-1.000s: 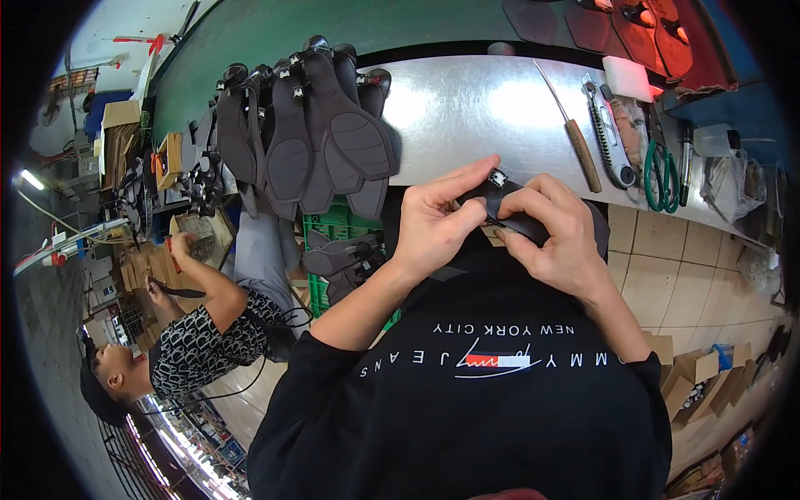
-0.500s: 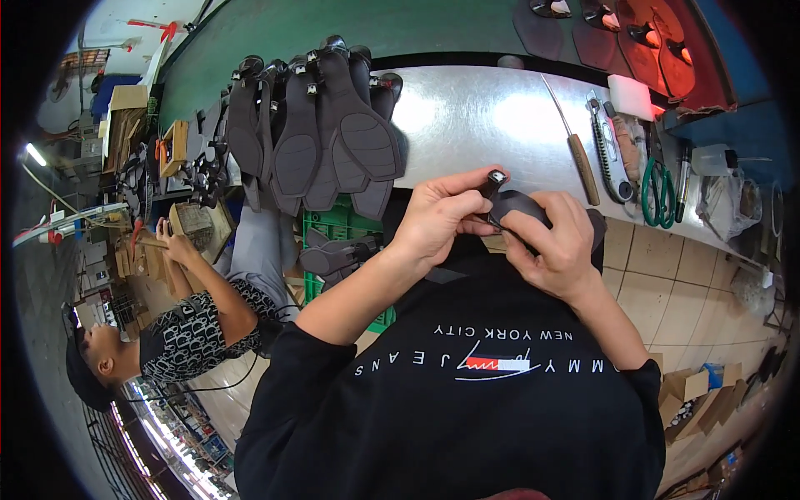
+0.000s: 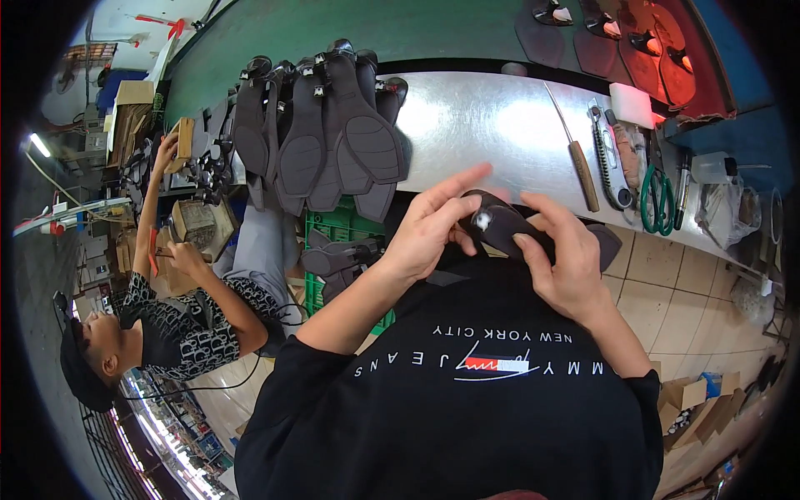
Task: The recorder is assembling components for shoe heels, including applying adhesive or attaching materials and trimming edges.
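Note:
Just beyond my chest, over the near edge of the metal table [image 3: 467,108], I hold a dark sandal [image 3: 500,233] in both hands. Its black strap carries a shiny silvery ornament. My left hand [image 3: 429,221] pinches the strap end between thumb and bent fingers, with the index finger stretched out. Around the sole side is my right hand [image 3: 567,254], its thumb on the near face; some of its fingers are hidden behind the sandal. To the left, several similar dark sandals [image 3: 367,146] lie overlapping on the table, soles hanging past its edge.
At right lie an awl [image 3: 583,175], a utility knife [image 3: 611,154], green-handled scissors [image 3: 658,200] and a white block [image 3: 631,105]. A green belt [image 3: 450,33] runs behind, bearing sandals under red light. A green crate [image 3: 317,292] stands below; a co-worker [image 3: 192,325] sits left.
The sandal has turned in my hands, so its ornament now faces me lower down. My left index finger has straightened. The co-worker has stretched one arm toward the table.

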A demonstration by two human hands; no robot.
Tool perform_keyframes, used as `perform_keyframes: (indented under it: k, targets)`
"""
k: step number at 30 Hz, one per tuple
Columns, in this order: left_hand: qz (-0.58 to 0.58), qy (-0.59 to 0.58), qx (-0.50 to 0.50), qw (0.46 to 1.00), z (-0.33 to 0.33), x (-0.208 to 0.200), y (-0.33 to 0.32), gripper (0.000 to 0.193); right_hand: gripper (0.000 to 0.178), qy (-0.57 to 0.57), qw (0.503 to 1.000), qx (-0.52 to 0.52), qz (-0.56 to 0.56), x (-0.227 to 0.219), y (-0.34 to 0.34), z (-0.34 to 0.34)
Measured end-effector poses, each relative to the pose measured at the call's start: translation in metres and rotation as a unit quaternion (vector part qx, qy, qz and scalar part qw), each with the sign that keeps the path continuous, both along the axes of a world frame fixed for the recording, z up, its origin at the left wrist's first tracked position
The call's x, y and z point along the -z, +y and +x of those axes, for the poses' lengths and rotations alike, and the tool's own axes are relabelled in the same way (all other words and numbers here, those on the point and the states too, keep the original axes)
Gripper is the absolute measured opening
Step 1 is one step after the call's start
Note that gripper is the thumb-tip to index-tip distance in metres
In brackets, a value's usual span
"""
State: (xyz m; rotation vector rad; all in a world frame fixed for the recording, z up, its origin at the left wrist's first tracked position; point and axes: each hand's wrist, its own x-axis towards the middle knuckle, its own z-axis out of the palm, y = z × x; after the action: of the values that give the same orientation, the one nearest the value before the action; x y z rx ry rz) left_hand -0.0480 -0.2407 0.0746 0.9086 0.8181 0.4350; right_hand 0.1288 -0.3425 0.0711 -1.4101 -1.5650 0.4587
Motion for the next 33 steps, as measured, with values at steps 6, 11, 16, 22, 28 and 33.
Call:
perform_keyframes:
  k: [6, 11, 16, 22, 28, 33]
  targets:
    - [0.022, 0.037, 0.106, 0.993, -0.013, -0.002, 0.004, 0.031, 0.021, -0.006, 1.0, -0.008, -0.017, 0.002, -0.001, 0.0]
    - [0.044, 0.095, 0.085, 0.991, -0.002, -0.01, -0.007, 0.031, 0.019, -0.049, 0.998, 0.015, 0.028, 0.005, -0.002, -0.005]
    - [0.144, 0.123, 0.125, 0.974, -0.005, -0.006, -0.009, 0.028, 0.017, -0.062, 0.996, 0.016, 0.058, 0.008, 0.0, -0.006]
    - [0.123, 0.07, 0.071, 0.987, -0.005, 0.003, -0.018, 0.022, 0.018, -0.055, 0.998, 0.014, 0.032, 0.004, 0.003, -0.001]
    - [-0.005, 0.04, -0.027, 0.999, -0.005, 0.003, -0.023, 0.016, 0.017, -0.049, 0.999, -0.013, 0.016, 0.0, 0.003, -0.001]
    - [0.019, 0.048, -0.035, 0.998, -0.003, 0.011, -0.023, 0.013, 0.018, 0.026, 0.998, 0.021, -0.05, 0.0, 0.001, -0.007]
